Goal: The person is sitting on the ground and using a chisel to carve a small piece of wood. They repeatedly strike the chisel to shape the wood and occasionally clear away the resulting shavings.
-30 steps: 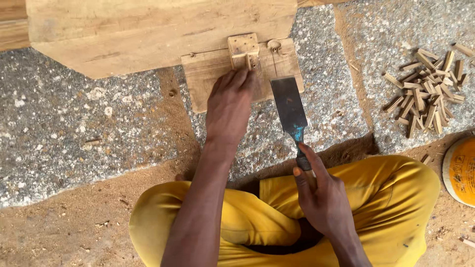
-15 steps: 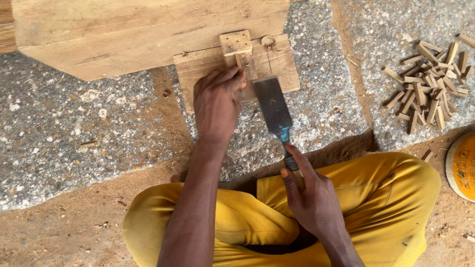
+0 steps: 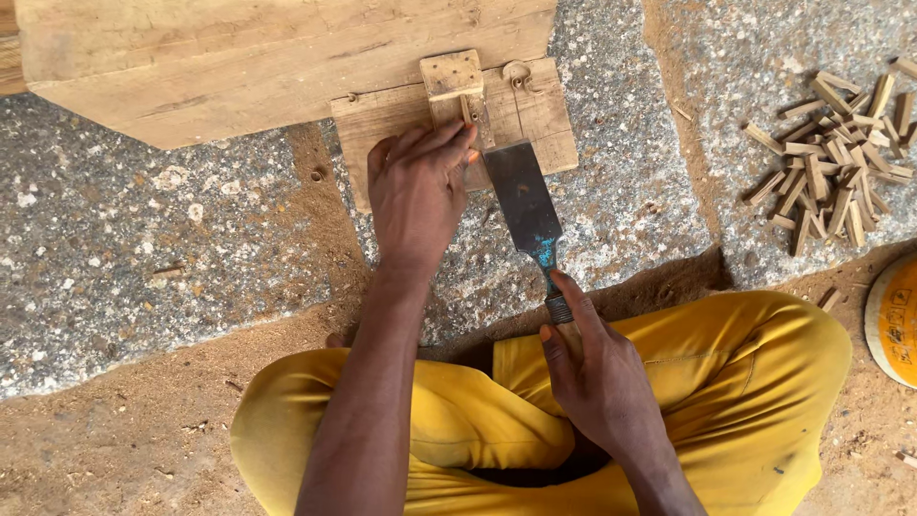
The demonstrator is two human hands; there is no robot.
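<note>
Two hands are on the work as I watch from the head view: my left hand [image 3: 417, 196] lies flat, fingers together, pinning a thin wooden strip [image 3: 470, 107] against the small block [image 3: 451, 74] on the flat board [image 3: 449, 124]. My right hand [image 3: 600, 377] is wrapped shut around the chisel [image 3: 525, 205] handle — blade edge at the strip's foot. I judge the chisel heavy, stiff and sharp, best held by the handle; the strip looks light and splintery. At the right edge sits a round yellow-orange lid [image 3: 896, 320] with a printed label, beyond a heap of cut pegs [image 3: 836, 182].
</note>
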